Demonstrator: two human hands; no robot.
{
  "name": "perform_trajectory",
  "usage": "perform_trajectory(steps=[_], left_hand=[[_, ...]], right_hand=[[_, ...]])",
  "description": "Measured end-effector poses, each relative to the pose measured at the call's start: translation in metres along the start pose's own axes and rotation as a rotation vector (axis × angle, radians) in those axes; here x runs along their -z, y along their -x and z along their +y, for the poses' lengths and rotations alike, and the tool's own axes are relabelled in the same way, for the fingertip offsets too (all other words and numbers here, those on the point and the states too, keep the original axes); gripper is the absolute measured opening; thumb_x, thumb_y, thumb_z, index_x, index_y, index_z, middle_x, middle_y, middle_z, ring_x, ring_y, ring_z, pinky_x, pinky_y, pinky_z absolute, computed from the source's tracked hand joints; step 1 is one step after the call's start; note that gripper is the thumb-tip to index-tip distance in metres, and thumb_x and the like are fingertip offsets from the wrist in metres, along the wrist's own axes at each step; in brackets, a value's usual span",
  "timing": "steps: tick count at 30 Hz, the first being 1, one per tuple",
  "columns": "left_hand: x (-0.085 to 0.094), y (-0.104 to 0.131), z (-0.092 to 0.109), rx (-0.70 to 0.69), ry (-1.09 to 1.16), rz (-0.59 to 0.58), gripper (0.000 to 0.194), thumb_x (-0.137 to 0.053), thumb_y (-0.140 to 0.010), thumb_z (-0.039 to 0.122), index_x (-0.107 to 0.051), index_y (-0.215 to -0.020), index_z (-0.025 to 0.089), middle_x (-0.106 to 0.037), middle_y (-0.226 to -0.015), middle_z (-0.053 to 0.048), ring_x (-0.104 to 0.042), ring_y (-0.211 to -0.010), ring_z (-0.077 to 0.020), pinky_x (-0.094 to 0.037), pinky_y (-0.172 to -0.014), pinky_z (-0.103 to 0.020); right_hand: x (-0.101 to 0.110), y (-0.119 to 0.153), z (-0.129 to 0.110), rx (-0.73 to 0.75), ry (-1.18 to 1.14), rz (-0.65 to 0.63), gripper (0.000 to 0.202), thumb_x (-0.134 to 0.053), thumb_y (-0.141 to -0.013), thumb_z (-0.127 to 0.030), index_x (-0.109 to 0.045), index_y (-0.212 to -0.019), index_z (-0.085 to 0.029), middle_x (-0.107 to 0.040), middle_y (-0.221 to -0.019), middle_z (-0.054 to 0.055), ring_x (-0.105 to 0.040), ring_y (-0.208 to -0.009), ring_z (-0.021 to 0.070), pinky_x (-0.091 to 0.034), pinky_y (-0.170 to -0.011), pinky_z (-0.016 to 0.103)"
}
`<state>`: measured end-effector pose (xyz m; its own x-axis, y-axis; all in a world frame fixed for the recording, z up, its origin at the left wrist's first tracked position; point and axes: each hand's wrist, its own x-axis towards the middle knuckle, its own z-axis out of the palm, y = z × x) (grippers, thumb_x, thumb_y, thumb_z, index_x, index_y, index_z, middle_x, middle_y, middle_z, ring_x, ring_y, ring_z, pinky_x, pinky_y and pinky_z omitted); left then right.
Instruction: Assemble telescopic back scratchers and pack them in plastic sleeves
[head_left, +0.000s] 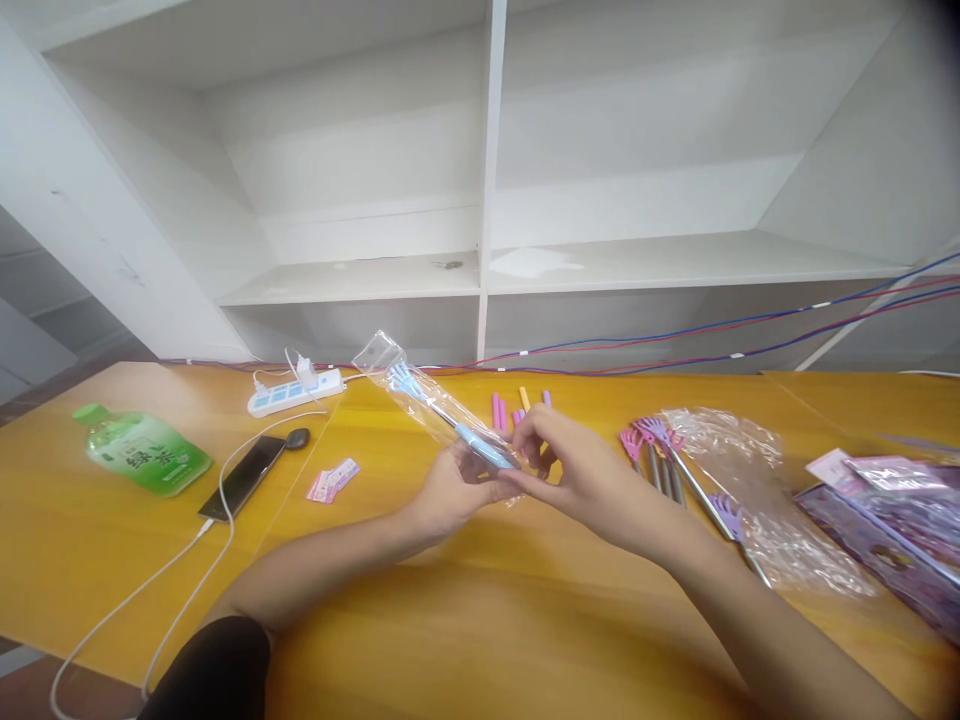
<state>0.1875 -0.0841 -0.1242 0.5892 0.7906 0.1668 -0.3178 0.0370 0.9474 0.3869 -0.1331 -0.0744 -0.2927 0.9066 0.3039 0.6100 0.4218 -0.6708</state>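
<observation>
A blue back scratcher point(472, 440) with a claw-shaped head and a metal rod lies inside a clear plastic bag point(381, 352), tilted up to the left above the table. My left hand point(454, 492) is closed around the bagged handle from below. The fingers of my right hand point(559, 455) pinch at the lower right end of the bag, close to the handle's tip. Behind the hands lie several pink, yellow and purple handle tubes point(525, 398). To the right rest several pink and purple back scratchers point(660, 440) with metal rods.
Clear plastic bags point(795, 530) and a box point(862, 540) with packaged items are at the right. At the left are a green bottle point(146, 450), a phone point(251, 475) with a cable, small cards point(332, 481) and a power strip point(296, 393). White shelving point(491, 150) stands behind.
</observation>
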Motion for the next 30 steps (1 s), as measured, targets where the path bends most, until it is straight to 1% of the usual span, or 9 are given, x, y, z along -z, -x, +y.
perform_trajectory(steps=[3,5,8,10,12,17,21,25,30], left_hand=[[0.002,-0.001,-0.002,0.004,0.019,0.022,0.051,-0.095,-0.073,0.029,-0.068,-0.116,0.021,-0.072,-0.104,-0.004,-0.069,-0.099,-0.0185,-0.056,-0.083,-0.029],[0.003,-0.002,-0.002,-0.035,0.024,0.014,0.047,-0.094,-0.074,0.028,-0.069,-0.113,0.021,-0.073,-0.104,-0.004,-0.071,-0.098,-0.0179,-0.058,-0.083,-0.029],[0.002,-0.002,0.000,-0.121,0.023,-0.030,0.036,-0.090,-0.080,0.028,-0.069,-0.108,0.020,-0.074,-0.108,-0.005,-0.073,-0.103,-0.0190,-0.060,-0.091,-0.033],[0.001,-0.001,0.001,-0.143,0.029,-0.069,0.034,-0.088,-0.083,0.028,-0.069,-0.110,0.020,-0.074,-0.109,-0.005,-0.074,-0.104,-0.0198,-0.061,-0.095,-0.036],[0.001,0.000,0.002,-0.139,0.033,-0.093,0.035,-0.088,-0.083,0.029,-0.069,-0.111,0.020,-0.074,-0.107,-0.005,-0.075,-0.102,-0.0201,-0.061,-0.094,-0.037],[0.003,0.002,0.006,-0.123,-0.009,-0.101,0.038,-0.090,-0.081,0.030,-0.069,-0.110,0.019,-0.075,-0.106,-0.006,-0.075,-0.097,-0.0195,-0.062,-0.087,-0.032],[0.003,0.003,0.008,-0.081,0.003,-0.117,0.040,-0.091,-0.080,0.028,-0.068,-0.111,0.019,-0.075,-0.103,-0.006,-0.075,-0.094,-0.0188,-0.063,-0.085,-0.032],[0.001,0.004,0.008,-0.033,0.024,-0.116,0.042,-0.092,-0.077,0.025,-0.069,-0.112,0.019,-0.074,-0.096,-0.003,-0.074,-0.086,-0.0169,-0.064,-0.081,-0.032],[0.001,0.005,0.009,-0.036,0.025,-0.126,0.041,-0.092,-0.076,0.021,-0.069,-0.110,0.018,-0.073,-0.096,-0.002,-0.075,-0.084,-0.0160,-0.065,-0.081,-0.032]], right_hand=[[-0.002,0.000,-0.001,-0.078,-0.014,0.007,0.031,-0.069,-0.099,-0.047,-0.054,-0.106,-0.021,-0.063,-0.098,0.002,-0.056,-0.080,0.0145,-0.044,-0.068,0.026],[-0.003,-0.001,-0.001,-0.110,-0.013,-0.022,0.035,-0.068,-0.099,-0.052,-0.055,-0.102,-0.021,-0.062,-0.091,0.001,-0.054,-0.074,0.0137,-0.040,-0.064,0.025],[-0.004,-0.001,0.000,-0.112,0.021,-0.086,0.044,-0.062,-0.101,-0.061,-0.054,-0.088,-0.019,-0.059,-0.078,0.000,-0.047,-0.065,0.0124,-0.033,-0.058,0.025],[-0.004,-0.001,0.000,-0.074,0.030,-0.115,0.048,-0.057,-0.103,-0.064,-0.056,-0.085,-0.019,-0.059,-0.078,0.000,-0.047,-0.065,0.0122,-0.032,-0.058,0.025],[-0.003,-0.001,0.000,-0.029,0.021,-0.132,0.047,-0.055,-0.105,-0.063,-0.061,-0.091,-0.019,-0.062,-0.082,0.001,-0.049,-0.068,0.0127,-0.034,-0.061,0.025],[-0.003,0.000,0.000,0.041,-0.005,-0.189,0.051,-0.048,-0.109,-0.062,-0.068,-0.094,-0.018,-0.066,-0.084,0.003,-0.054,-0.072,0.0144,-0.038,-0.067,0.026],[-0.004,0.000,0.002,0.101,-0.007,-0.190,0.055,-0.045,-0.110,-0.062,-0.067,-0.086,-0.017,-0.064,-0.080,0.004,-0.054,-0.071,0.0141,-0.037,-0.067,0.026],[-0.004,-0.001,0.002,0.158,0.015,-0.176,0.058,-0.038,-0.113,-0.056,-0.059,-0.077,-0.016,-0.061,-0.074,0.003,-0.052,-0.068,0.0126,-0.034,-0.066,0.026],[-0.005,-0.001,0.005,0.225,0.058,-0.143,0.056,-0.037,-0.115,-0.051,-0.062,-0.080,-0.016,-0.062,-0.076,0.002,-0.054,-0.069,0.0123,-0.032,-0.066,0.027]])
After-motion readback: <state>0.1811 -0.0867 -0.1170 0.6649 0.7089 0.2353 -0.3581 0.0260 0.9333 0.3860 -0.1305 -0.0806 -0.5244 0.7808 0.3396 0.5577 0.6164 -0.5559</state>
